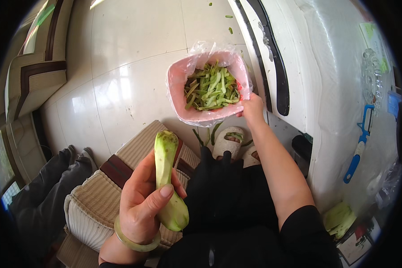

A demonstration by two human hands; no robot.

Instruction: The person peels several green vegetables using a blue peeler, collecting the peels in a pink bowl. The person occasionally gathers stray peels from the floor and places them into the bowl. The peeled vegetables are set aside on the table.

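Observation:
My left hand (142, 197) is wrapped around a zucchini (165, 154), thumb across its middle. The zucchini is pale green and mostly peeled, its browner end pointing up and away from me. My right hand (254, 109) grips the near right corner of a pink plastic bin (177, 83) at the rim. A clear plastic bag (201, 50) lines the bin and folds out over its edge. Inside lies a heap of green vegetable peelings (214, 87). The bin is tilted so that its opening faces me, above the tiled floor (127, 57).
On the plastic-covered table (328, 100) to the right lies a blue-handled peeler (358, 144). Pale green vegetable pieces (340, 217) sit nearer me. Peel scraps (230, 30) dot the floor and one slipper (229, 140). A ribbed upholstered seat (93, 201) and another person's legs (53, 184) are at left.

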